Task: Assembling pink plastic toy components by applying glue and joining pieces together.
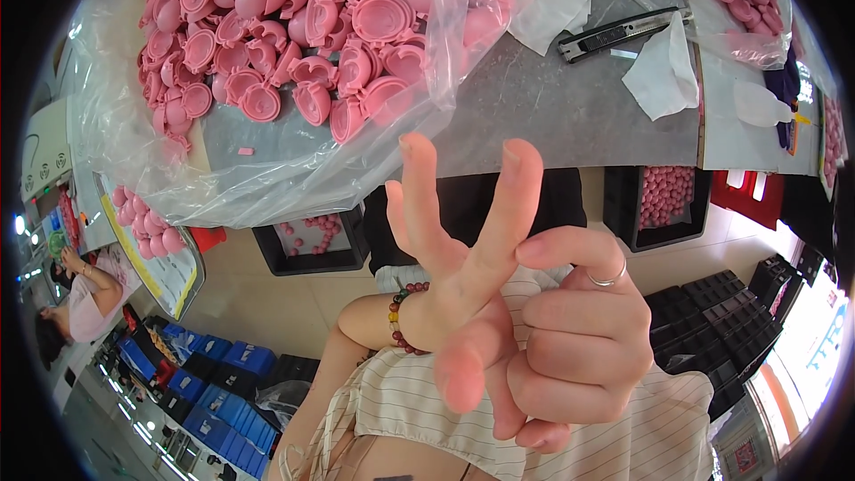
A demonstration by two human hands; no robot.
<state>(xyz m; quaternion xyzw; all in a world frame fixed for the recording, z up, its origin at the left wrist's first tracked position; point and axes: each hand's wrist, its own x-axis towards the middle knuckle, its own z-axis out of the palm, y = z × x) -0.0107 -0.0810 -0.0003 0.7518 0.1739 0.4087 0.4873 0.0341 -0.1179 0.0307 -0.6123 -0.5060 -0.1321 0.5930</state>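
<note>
My left hand is raised in the middle, with a beaded bracelet at its wrist. Two of its fingers stretch upward and apart, and nothing shows between them. Right beside it is my right hand, wearing a ring. Its fingers curl in toward the left hand, and one fingertip touches the base of a raised left finger. Whatever those curled fingers may hold is hidden. Beyond both hands, a clear plastic bag lies spread on the table with many pink round hinged shells on it.
A black utility knife and white tissues lie on the grey tabletop. Dark bins with pink pieces stand below its edge. Farther left, another person sits at a bench. Blue bins stand at lower left.
</note>
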